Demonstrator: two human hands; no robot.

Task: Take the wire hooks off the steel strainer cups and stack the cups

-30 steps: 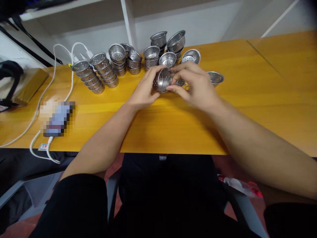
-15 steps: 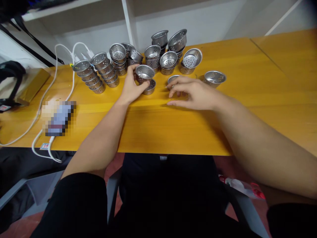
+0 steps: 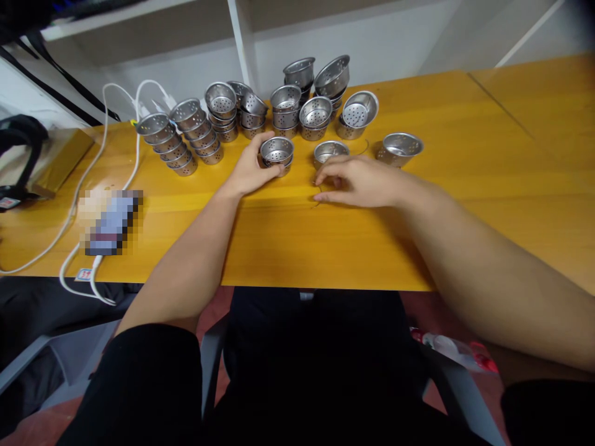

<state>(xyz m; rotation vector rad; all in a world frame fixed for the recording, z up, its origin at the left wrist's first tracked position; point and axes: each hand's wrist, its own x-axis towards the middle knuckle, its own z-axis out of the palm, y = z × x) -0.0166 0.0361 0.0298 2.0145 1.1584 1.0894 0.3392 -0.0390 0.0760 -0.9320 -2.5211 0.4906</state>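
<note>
My left hand [image 3: 248, 170] curls around a small stack of two perforated steel cups [image 3: 277, 152] standing on the yellow table [image 3: 297, 235]. My right hand [image 3: 357, 181] lies low on the table, its fingertips pinched on a thin wire piece [image 3: 317, 199] just in front of a single steel cup [image 3: 330, 150]. Another single cup [image 3: 400, 147] stands to the right of that hand.
Several leaning stacks of the same steel cups [image 3: 195, 130] line the table's far edge, with more stacks [image 3: 316, 99] behind. White cables [image 3: 79, 198] and a blurred object [image 3: 109, 222] lie at the left. A white shelf frame [image 3: 242, 43] rises behind.
My left hand carried a steel cup from between both hands to the left and set it down onto another cup. My right hand dropped to the table beside the single cup.
</note>
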